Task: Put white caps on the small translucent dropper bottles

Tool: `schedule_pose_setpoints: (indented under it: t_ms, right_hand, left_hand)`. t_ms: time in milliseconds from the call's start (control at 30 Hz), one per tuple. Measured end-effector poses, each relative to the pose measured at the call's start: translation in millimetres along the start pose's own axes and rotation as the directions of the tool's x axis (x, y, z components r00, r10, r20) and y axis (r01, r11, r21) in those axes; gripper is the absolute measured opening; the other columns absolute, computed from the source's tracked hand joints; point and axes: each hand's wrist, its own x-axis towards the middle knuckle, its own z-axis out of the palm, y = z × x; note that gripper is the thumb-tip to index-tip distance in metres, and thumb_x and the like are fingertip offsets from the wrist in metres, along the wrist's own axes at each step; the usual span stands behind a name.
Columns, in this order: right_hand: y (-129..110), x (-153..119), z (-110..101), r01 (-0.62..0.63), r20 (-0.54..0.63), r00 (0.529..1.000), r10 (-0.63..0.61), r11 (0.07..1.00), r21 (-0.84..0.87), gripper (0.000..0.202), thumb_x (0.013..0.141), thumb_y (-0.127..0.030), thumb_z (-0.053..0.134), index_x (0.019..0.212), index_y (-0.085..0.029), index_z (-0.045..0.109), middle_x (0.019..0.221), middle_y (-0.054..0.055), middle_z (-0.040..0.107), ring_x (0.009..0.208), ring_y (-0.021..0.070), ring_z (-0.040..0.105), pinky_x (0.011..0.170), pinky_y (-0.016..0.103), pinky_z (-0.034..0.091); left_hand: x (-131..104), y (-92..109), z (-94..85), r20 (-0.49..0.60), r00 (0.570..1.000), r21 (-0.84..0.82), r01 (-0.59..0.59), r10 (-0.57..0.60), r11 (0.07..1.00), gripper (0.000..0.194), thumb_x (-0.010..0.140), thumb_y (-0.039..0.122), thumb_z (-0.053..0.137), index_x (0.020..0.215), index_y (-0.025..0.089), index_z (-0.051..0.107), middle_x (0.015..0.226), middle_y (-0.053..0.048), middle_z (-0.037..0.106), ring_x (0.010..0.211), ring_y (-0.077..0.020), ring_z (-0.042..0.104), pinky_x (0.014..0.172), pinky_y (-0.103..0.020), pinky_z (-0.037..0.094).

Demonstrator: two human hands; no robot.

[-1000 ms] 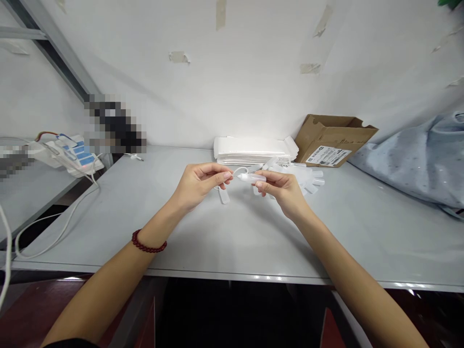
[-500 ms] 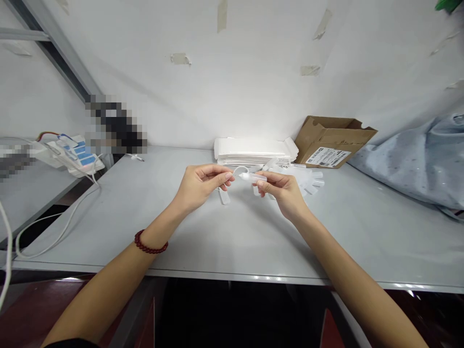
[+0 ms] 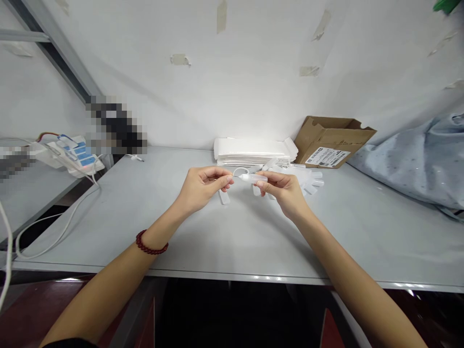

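Head camera: one small bottle (image 3: 250, 178) is above one grey table (image 3: 232, 241). Right hand (image 3: 284, 190) grips its body, thumb against fingers; left hand (image 3: 201, 189), the other of two, has thumb and fingertips closed together near the bottle's tip (anything pinched there is too small to tell). One cardboard box (image 3: 322, 137) stands beyond.

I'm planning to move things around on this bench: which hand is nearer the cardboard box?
Right. The right hand, holding a small bottle, is left of and in front of the cardboard box; the left hand is farther left.
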Motion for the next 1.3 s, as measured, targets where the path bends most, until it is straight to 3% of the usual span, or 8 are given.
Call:
schedule_pose_setpoints:
  t_ms: [267, 833, 1067, 1300]
  right_hand:
    - [-6.7, -1.7, -1.7, 0.039, -0.031, 0.999, -0.043, 0.992, -0.119, 0.023, 0.071, -0.034, 0.074, 0.087, -0.019, 0.075, 0.062, -0.001, 0.058, 0.057, 0.0130, 0.051, 0.058, 0.031, 0.045]
    - [0.6, -0.4, 1.3, 0.072, -0.038, 0.996, -0.075, 0.995, -0.074, 0.019, 0.070, -0.032, 0.075, 0.084, -0.020, 0.076, 0.072, 0.001, 0.063, 0.060, 0.0125, 0.052, 0.060, 0.031, 0.050]
    - [0.1, -0.6, 4.4, 0.056, -0.059, 0.996, -0.060, 0.996, -0.065, 0.022, 0.068, -0.032, 0.075, 0.084, -0.018, 0.075, 0.066, -0.001, 0.059, 0.056, 0.0108, 0.051, 0.058, 0.030, 0.050]
    - [-5.4, -1.4, 1.6, 0.030, -0.065, 0.997, -0.037, 0.994, -0.103, 0.023, 0.072, -0.030, 0.072, 0.090, -0.016, 0.075, 0.064, -0.002, 0.057, 0.055, 0.0100, 0.051, 0.060, 0.028, 0.048]
  left_hand:
    - [-1.3, -2.5, 1.3, 0.001, 1.000, 0.035, -0.002, 0.002, 0.999, 0.014, 0.079, 0.030, 0.069, 0.078, 0.017, 0.073, 0.074, -0.004, 0.071, 0.064, -0.0141, 0.062, 0.063, -0.026, 0.053]
    - [-2.3, -2.5, 7.8, -0.025, 0.999, 0.009, 0.030, -0.030, 1.000, 0.015, 0.076, 0.031, 0.072, 0.078, 0.016, 0.073, 0.074, -0.004, 0.072, 0.064, -0.0138, 0.063, 0.064, -0.026, 0.055]
    - [-3.0, -1.9, 9.5, -0.059, 0.998, 0.039, 0.006, -0.004, 0.999, 0.014, 0.077, 0.030, 0.071, 0.080, 0.016, 0.073, 0.072, -0.003, 0.071, 0.064, -0.0136, 0.065, 0.065, -0.026, 0.056]
    - [-1.0, -1.8, 5.3, -0.028, 1.000, 0.009, 0.015, -0.015, 1.000, 0.021, 0.075, 0.028, 0.073, 0.093, 0.018, 0.075, 0.081, -0.003, 0.072, 0.073, -0.0157, 0.067, 0.071, -0.028, 0.057]
